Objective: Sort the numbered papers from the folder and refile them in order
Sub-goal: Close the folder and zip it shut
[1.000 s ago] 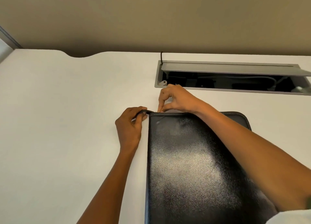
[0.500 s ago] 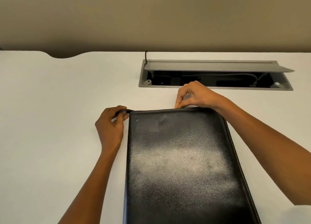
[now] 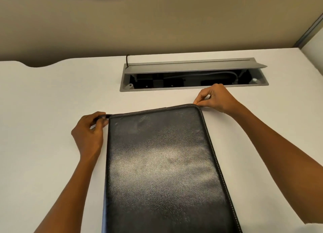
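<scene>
black folder point(image 3: 162, 162) lies flat on the white desk point(image 3: 43, 127), bare desk at 9 and 3 o'clock; open cable tray point(image 3: 192, 75) just beyond its far edge at 12. left hand point(image 3: 89, 133) pinches a small tab at the far-left corner — fingers curled. right hand point(image 3: 216, 98) pinches at the far-right corner, thumb against forefinger; what it holds is too small to tell. folder's long axis runs 6 to 12.

A white tabletop point(image 3: 43, 119) fills most of the frame, its far edge cut by a shallow curved notch at upper left. Set into it, right of centre, is a long grey cable box point(image 3: 192, 88) with its lid point(image 3: 195, 66) propped open, cables point(image 3: 201, 75) inside. A thin dark cord point(image 3: 127, 58) rises at its left end. Behind is a beige wall point(image 3: 157, 19).
</scene>
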